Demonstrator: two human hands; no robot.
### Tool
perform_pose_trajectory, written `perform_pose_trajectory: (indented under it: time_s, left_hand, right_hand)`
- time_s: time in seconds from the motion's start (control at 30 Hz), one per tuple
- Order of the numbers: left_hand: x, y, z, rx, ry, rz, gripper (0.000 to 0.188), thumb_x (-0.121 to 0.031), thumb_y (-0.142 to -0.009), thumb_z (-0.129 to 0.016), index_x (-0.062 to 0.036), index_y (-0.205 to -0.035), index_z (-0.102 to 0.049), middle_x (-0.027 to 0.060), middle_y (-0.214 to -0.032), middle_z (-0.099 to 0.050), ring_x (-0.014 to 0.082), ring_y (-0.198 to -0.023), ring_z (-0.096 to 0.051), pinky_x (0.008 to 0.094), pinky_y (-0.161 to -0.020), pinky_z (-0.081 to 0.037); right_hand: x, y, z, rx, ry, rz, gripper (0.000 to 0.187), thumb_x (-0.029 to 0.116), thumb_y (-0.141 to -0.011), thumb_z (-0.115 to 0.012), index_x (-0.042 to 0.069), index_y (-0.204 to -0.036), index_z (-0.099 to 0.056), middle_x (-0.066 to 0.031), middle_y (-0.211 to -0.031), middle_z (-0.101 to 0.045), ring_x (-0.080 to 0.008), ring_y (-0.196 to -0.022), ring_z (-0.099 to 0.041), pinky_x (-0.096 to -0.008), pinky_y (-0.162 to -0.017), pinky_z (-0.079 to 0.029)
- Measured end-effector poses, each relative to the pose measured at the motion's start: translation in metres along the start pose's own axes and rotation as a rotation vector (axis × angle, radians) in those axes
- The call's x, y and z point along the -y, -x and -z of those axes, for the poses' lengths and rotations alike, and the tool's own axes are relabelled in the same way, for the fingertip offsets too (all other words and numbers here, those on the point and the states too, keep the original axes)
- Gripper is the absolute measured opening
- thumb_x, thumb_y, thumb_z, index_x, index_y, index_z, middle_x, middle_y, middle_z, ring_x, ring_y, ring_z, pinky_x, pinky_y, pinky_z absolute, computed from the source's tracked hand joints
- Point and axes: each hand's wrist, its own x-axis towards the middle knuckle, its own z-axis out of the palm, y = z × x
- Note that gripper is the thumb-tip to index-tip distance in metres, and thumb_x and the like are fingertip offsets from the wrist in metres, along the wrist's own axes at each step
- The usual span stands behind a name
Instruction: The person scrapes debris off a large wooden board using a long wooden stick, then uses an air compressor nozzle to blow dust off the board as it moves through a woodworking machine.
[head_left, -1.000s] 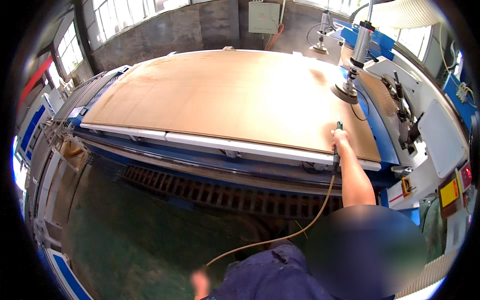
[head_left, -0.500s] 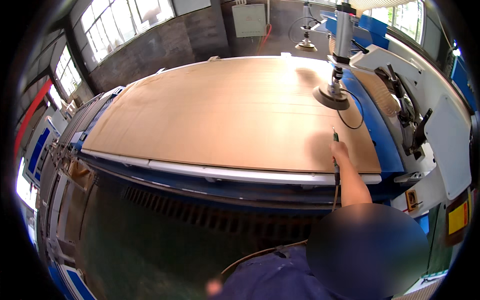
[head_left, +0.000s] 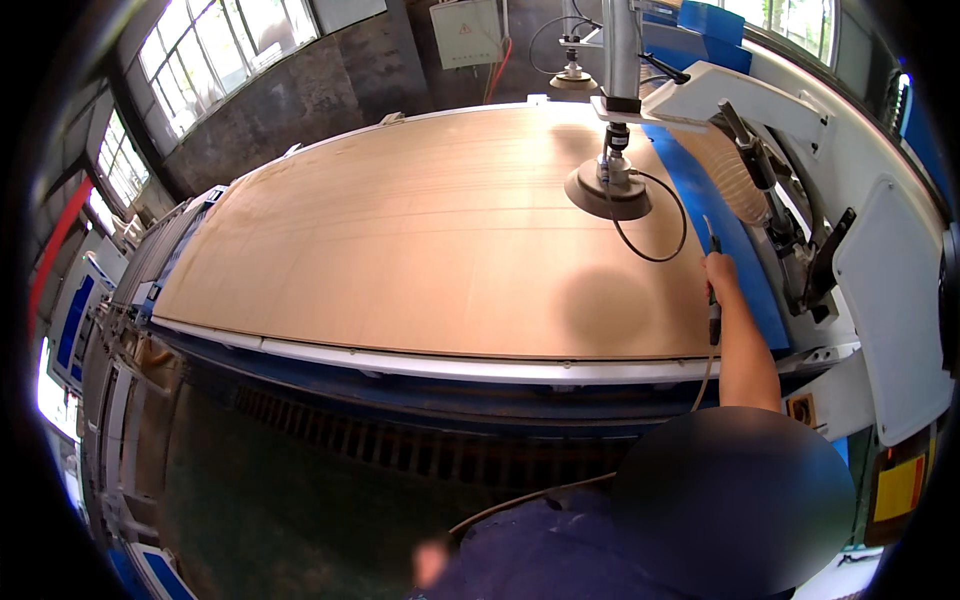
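Observation:
My right hand [head_left: 718, 272] is closed round a slim dark-green handheld tool [head_left: 714, 325]. A thin metal tip points away from me, and a thin hose or cable [head_left: 700, 390] trails from its near end. Hand and tool are over the right edge of a large light-brown wood sheet [head_left: 420, 240], beside the blue strip [head_left: 755, 260] of the machine; whether the tip touches anything I cannot tell. My left hand [head_left: 431, 563] is low at the lower edge by my dark blue clothing, blurred, its fingers not readable.
A round suction cup [head_left: 608, 195] on a vertical metal post hangs over the sheet, left of my hand, with a looped black cable. Another cup [head_left: 573, 80] hangs farther back. White machine arms [head_left: 905, 300] stand at right. A white rail [head_left: 450, 368] borders the sheet's near edge.
My right hand and the tool have moved right, from over the sheet to its right edge. The view has shifted, so the sheet and suction cup appear farther left.

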Motion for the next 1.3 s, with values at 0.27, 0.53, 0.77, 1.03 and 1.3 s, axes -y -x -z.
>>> perform_pose_trajectory:
  time_s: [0.27, 0.53, 0.77, 1.03, 1.3]
  left_hand:
    - [-0.013, 0.039, 0.005, -0.014, 0.004, 0.149, 0.039, -0.038, -0.081, -0.061, -0.0028, -0.095, -0.067, 0.0231, -0.094, -0.059, 0.0381, -0.089, -0.058, 0.044, -0.081, -0.047]
    - [0.016, 0.036, -0.018, 0.033, 0.062, 0.057, 0.037, -0.036, -0.079, -0.065, -0.0015, -0.092, -0.067, 0.0232, -0.088, -0.059, 0.0377, -0.084, -0.059, 0.044, -0.076, -0.047]
    - [-0.036, 0.036, 0.023, 0.075, -0.112, -0.329, 0.021, -0.02, -0.086, -0.052, -0.0054, -0.095, -0.065, 0.0148, -0.084, -0.062, 0.0297, -0.076, -0.06, 0.041, -0.065, -0.048]
    - [0.012, -0.01, 0.036, 0.14, -0.05, -0.511, 0.018, -0.012, -0.084, -0.05, -0.0061, -0.094, -0.064, 0.016, -0.082, -0.063, 0.0317, -0.074, -0.061, 0.0437, -0.062, -0.049]
    - [0.087, -0.025, 0.055, 0.225, 0.29, 0.07, 0.037, -0.031, -0.083, -0.062, 0.0018, -0.099, -0.067, 0.0219, -0.094, -0.064, 0.0354, -0.089, -0.061, 0.0416, -0.08, -0.048]
  right_hand:
    - [0.022, -0.017, -0.001, -0.044, -0.117, -0.02, 0.027, 0.019, -0.087, -0.054, -0.006, -0.078, -0.056, -0.011, -0.052, -0.048, -0.0244, -0.039, -0.048, -0.0399, -0.042, -0.038]
    - [-0.006, 0.002, 0.026, 0.013, 0.018, -0.076, 0.029, 0.016, -0.087, -0.052, -0.009, -0.097, -0.062, -0.0127, -0.055, -0.051, -0.0253, -0.042, -0.047, -0.0421, -0.043, -0.037]
    - [-0.02, 0.052, 0.044, -0.157, 0.176, -0.165, 0.027, 0.017, -0.089, -0.05, -0.008, -0.086, -0.061, -0.012, -0.056, -0.053, -0.0247, -0.047, -0.051, -0.0387, -0.044, -0.04]
    - [-0.057, 0.111, 0.053, -0.148, 0.28, -0.233, 0.028, 0.019, -0.085, -0.051, -0.007, -0.075, -0.057, -0.0135, -0.057, -0.054, -0.0268, -0.048, -0.053, -0.0398, -0.046, -0.043]
    - [-0.079, 0.205, 0.028, -0.172, 0.3, -0.273, 0.028, 0.018, -0.081, -0.054, -0.008, -0.085, -0.061, -0.0159, -0.062, -0.058, -0.0276, -0.049, -0.057, -0.041, -0.046, -0.045]
